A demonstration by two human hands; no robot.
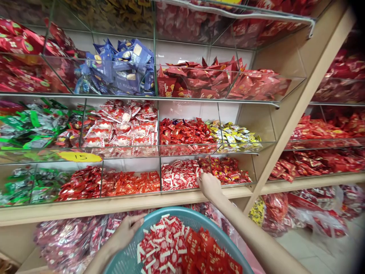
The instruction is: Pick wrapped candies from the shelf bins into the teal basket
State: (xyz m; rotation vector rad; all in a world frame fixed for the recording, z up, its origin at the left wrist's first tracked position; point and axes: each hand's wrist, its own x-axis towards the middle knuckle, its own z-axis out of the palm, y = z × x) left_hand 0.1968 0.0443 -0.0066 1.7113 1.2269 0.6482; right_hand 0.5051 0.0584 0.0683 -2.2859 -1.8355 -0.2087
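Note:
A teal mesh basket point(196, 219) sits low in front of me, filled with red-and-white and plain red candy packets point(176, 247). My left hand point(128, 228) grips the basket's left rim, fingers curled over it. My right hand point(209, 184) reaches forward over the edge of the lowest clear bin, its fingers down in the pile of red-and-white candies point(179, 173) beside a pile of red candies point(228, 169). Its fingertips are hidden among the packets, so I cannot see whether they hold any.
Clear-fronted shelves hold several bins of wrapped sweets: blue packs point(122, 68), red packs point(216, 78), yellow ones point(236, 135), green ones point(28, 121). A yellow tag marked 15 point(80, 156) sticks to one bin. A wooden upright point(288, 125) slants at right; bagged candy point(308, 213) lies below.

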